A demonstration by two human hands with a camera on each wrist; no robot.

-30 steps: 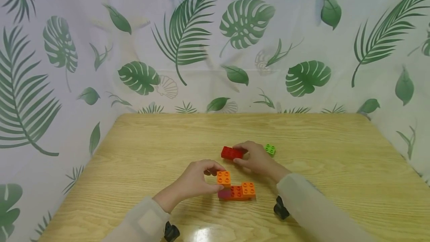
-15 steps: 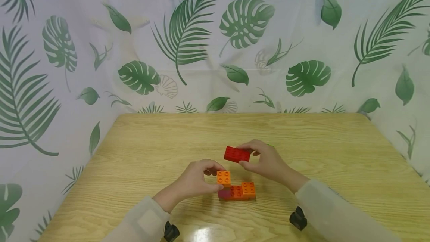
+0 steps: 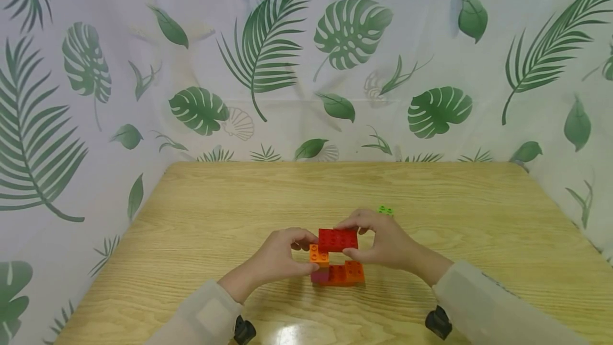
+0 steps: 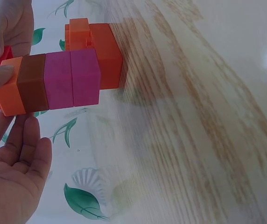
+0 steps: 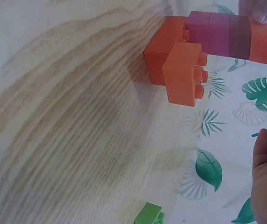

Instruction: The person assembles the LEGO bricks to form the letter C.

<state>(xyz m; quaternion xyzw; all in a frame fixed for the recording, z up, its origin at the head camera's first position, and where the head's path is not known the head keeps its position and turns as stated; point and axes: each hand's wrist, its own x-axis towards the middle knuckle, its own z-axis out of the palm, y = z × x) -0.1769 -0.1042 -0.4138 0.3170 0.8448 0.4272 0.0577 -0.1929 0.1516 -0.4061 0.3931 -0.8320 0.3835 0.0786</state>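
Observation:
Near the middle of the table, a tower stands on the left end of a long red-orange brick. Magenta bricks form its lower part, with a brown brick above them and an orange brick on top. My left hand pinches that top orange brick between thumb and fingers. In my right hand is a red brick, gripped at its right end. Its left end overlaps the orange top in the head view; whether the studs are joined I cannot tell. Another orange brick sits on the base's right end.
A small green brick lies behind my right hand, partly hidden by it. The wooden table ends at a white leaf-patterned cloth, which hangs behind and at both sides.
My right hand has lifted the red brick off the table and brought it nearer to me, over the tower's top. The left hand has stayed in place on the orange brick.

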